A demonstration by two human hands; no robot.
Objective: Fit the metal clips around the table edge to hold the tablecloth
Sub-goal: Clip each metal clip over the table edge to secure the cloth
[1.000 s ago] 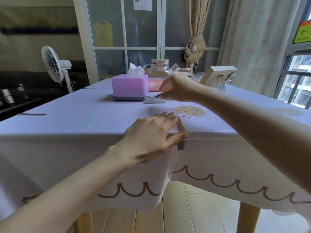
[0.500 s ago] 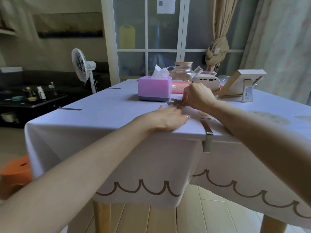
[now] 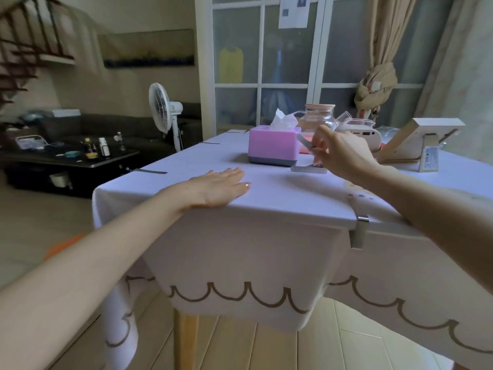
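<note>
I find the fitted clip (image 3: pixel 358 232) seated over the table edge, nearer to me than the pink tissue box (image 3: pixel 272 145) and to its right. It pins the white tablecloth (image 3: pixel 240 249) where the cloth folds down.

My left hand (image 3: pixel 216 189) lies palm-down on the cloth, nearer than the box and to its left. Its fingers are straight and together, and it holds nothing.

My right hand (image 3: pixel 344 153) is raised just right of the box, thumb and fingers pinching the held clip (image 3: pixel 304 142) clear of the cloth. I cannot tell whether that clip touches the box.

The loose clip (image 3: pixel 308 169) lies flat on the cloth below that hand, by the box's near right corner.

Left of the box, two side-edge clips (image 3: pixel 149 171) (image 3: pixel 209 143) sit on the table's side edge.

Behind the box and to its right stands a glass jar (image 3: pixel 318 116).
</note>
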